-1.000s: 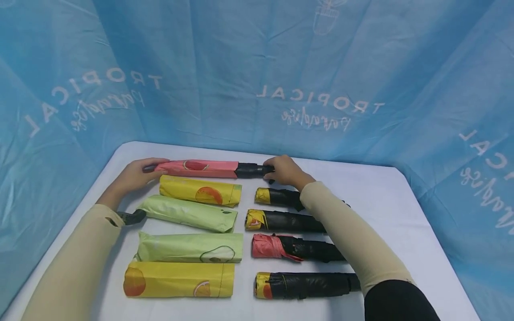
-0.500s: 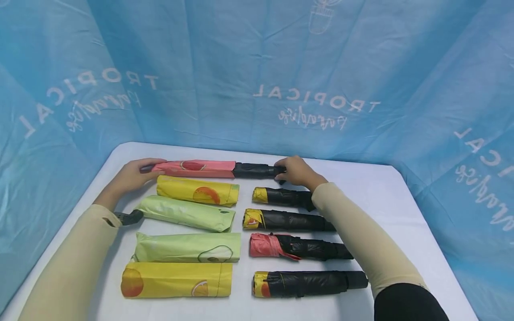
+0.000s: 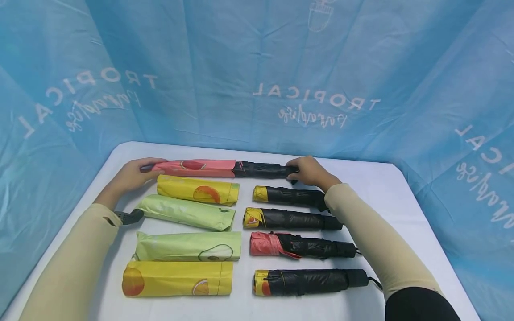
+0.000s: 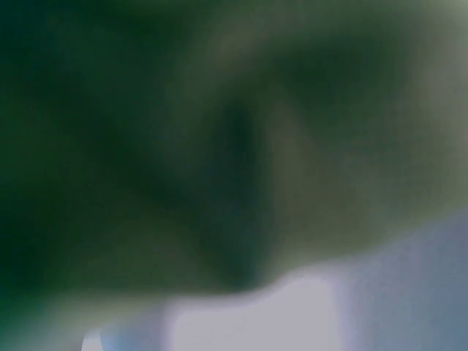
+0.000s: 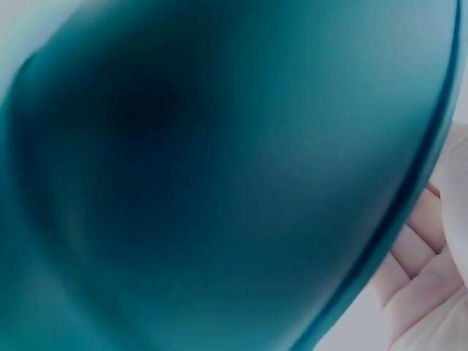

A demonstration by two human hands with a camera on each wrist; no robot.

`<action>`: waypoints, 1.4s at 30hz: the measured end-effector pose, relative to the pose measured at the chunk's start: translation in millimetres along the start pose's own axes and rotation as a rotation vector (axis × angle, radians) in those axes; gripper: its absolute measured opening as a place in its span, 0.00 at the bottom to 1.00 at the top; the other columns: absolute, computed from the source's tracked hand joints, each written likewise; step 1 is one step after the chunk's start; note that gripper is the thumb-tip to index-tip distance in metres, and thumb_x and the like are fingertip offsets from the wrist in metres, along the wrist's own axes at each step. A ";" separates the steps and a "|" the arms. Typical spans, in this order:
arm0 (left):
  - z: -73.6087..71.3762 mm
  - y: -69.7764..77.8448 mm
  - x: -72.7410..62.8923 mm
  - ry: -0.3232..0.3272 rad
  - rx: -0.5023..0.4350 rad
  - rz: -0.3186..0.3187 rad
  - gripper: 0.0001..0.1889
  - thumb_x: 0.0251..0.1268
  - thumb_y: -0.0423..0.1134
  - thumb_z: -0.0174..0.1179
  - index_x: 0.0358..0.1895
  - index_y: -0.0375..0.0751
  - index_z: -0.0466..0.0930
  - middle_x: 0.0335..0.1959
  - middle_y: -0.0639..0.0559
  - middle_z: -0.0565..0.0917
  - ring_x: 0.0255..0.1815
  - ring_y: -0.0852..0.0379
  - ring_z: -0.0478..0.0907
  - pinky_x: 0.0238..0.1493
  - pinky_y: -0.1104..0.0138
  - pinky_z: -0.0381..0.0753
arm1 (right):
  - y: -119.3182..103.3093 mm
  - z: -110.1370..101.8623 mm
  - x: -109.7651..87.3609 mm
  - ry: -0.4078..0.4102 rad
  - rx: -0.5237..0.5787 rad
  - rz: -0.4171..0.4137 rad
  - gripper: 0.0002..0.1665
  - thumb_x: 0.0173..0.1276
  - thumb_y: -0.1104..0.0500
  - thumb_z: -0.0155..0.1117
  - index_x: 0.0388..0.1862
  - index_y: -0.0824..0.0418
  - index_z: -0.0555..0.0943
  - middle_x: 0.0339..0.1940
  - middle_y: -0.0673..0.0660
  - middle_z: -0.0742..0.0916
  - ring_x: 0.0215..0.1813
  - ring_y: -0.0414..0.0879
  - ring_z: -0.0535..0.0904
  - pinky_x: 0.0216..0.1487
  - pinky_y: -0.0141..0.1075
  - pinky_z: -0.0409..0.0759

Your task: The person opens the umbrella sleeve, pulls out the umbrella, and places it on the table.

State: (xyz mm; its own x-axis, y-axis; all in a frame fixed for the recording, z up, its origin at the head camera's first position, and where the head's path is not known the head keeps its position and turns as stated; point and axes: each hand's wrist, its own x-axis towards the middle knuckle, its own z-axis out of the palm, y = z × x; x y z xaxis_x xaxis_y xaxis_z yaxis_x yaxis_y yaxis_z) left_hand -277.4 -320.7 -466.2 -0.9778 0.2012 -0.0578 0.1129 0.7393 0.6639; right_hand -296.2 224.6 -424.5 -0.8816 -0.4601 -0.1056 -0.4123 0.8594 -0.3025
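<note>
At the back of the table a folded black umbrella [image 3: 263,170] lies partly inside a pink umbrella cover [image 3: 196,168] with a watermelon print. My left hand [image 3: 134,175] holds the cover's closed left end between thumb and fingers. The umbrella's handle end is gripped by my right hand [image 3: 309,171], which hides part of it. A dark blurred shape fills most of the right wrist view, with curled fingers [image 5: 420,245] at its right edge. Blurred cloth covers nearly all of the left wrist view.
Below lie a yellow cover [image 3: 196,189], a light green cover [image 3: 186,212], a green avocado-print cover [image 3: 176,246] and a yellow orange-print cover [image 3: 172,278]. Several folded umbrellas [image 3: 313,281] form a column to their right. A blue curtain [image 3: 225,89] hangs around the white table [image 3: 373,200].
My right hand has moved to the right with the umbrella's handle, and more of the black umbrella shows outside the pink cover. My left hand stays at the cover's left end.
</note>
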 end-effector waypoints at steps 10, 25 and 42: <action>-1.8 -2.2 0.1 -0.003 -0.006 -0.018 0.35 0.72 0.60 0.61 0.73 0.40 0.72 0.71 0.34 0.72 0.74 0.32 0.64 0.72 0.38 0.65 | 16.8 -7.9 -13.7 -0.024 0.025 0.043 0.28 0.70 0.54 0.73 0.66 0.61 0.81 0.63 0.60 0.84 0.65 0.58 0.78 0.64 0.56 0.77; -2.2 -1.6 -5.3 -0.014 -0.031 -0.026 0.35 0.72 0.57 0.63 0.73 0.38 0.70 0.72 0.32 0.71 0.73 0.31 0.64 0.70 0.38 0.67 | 49.8 -19.6 -40.9 -0.062 -0.007 0.096 0.29 0.69 0.56 0.73 0.67 0.63 0.80 0.63 0.63 0.84 0.63 0.61 0.79 0.62 0.57 0.78; -21.5 10.9 -12.5 -0.025 0.043 0.010 0.37 0.70 0.58 0.64 0.75 0.42 0.68 0.70 0.32 0.71 0.68 0.30 0.70 0.64 0.37 0.74 | 52.3 -30.0 -50.9 -0.072 -0.024 0.105 0.30 0.75 0.50 0.67 0.70 0.63 0.77 0.66 0.64 0.82 0.64 0.63 0.78 0.65 0.61 0.74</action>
State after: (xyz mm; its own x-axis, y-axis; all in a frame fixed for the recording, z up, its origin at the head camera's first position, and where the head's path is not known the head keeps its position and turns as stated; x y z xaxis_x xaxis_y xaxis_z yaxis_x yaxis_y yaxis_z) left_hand -267.8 -328.9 -442.2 -0.9720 0.2244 -0.0704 0.1305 0.7637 0.6323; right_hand -279.7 299.6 -406.5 -0.9017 -0.3817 -0.2031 -0.3250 0.9082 -0.2639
